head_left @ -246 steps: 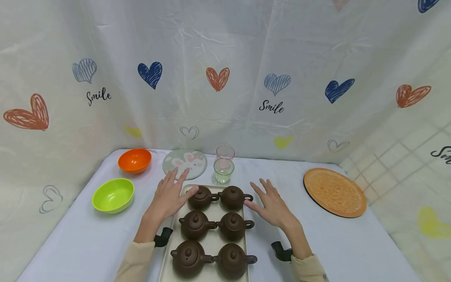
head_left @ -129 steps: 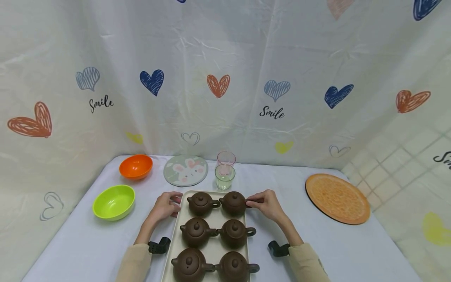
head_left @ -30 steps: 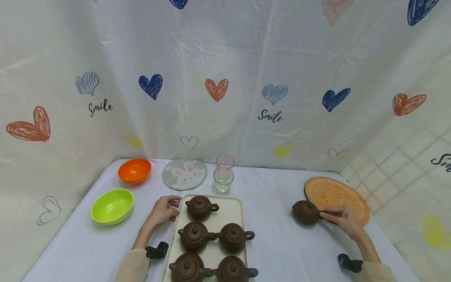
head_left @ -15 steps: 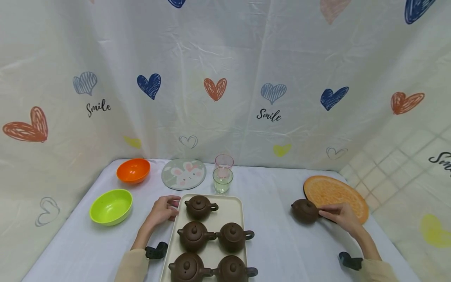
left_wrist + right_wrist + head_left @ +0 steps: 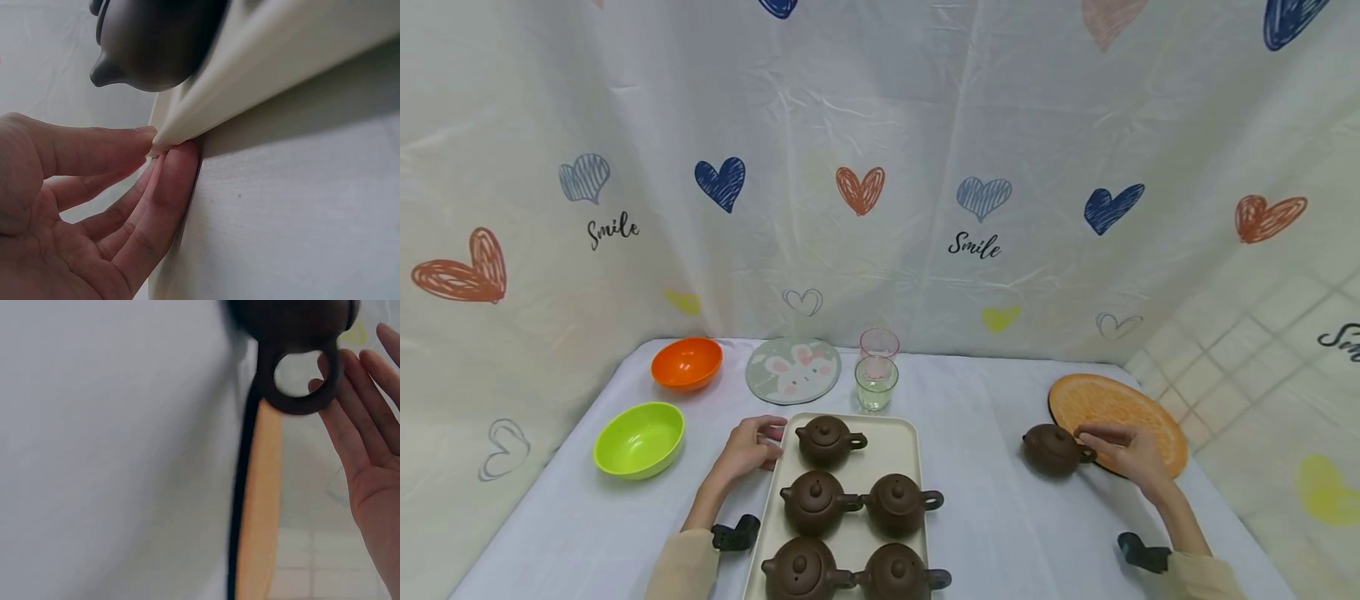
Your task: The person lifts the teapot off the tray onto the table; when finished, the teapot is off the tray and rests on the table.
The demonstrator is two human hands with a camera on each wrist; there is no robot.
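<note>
A small dark brown teapot (image 5: 1051, 451) stands on the white cloth beside the round orange-brown board (image 5: 1112, 408). My right hand (image 5: 1131, 458) is just right of it, fingers extended. In the right wrist view the teapot's ring handle (image 5: 299, 405) hangs clear of any grip, with the fingers close behind or beside it; whether they touch is unclear. My left hand (image 5: 748, 446) pinches the left rim of the cream tray (image 5: 891, 442) near its far corner, thumb above and fingers beneath in the left wrist view. Several more lidded teapots (image 5: 815, 502) stand in the tray in two columns.
An orange bowl (image 5: 687, 364) and a green bowl (image 5: 640, 440) stand at the left. Behind the tray are a rabbit-print oval mat (image 5: 793, 372), a green-tinted glass (image 5: 876, 383) and a pink-rimmed glass (image 5: 880, 340). A heart-print curtain (image 5: 925, 125) closes off the back.
Earlier, my right hand carried the teapot from the tray's far right spot to beside the board. Since half a second ago its fingers have let go of the handle. My left hand keeps its place.
</note>
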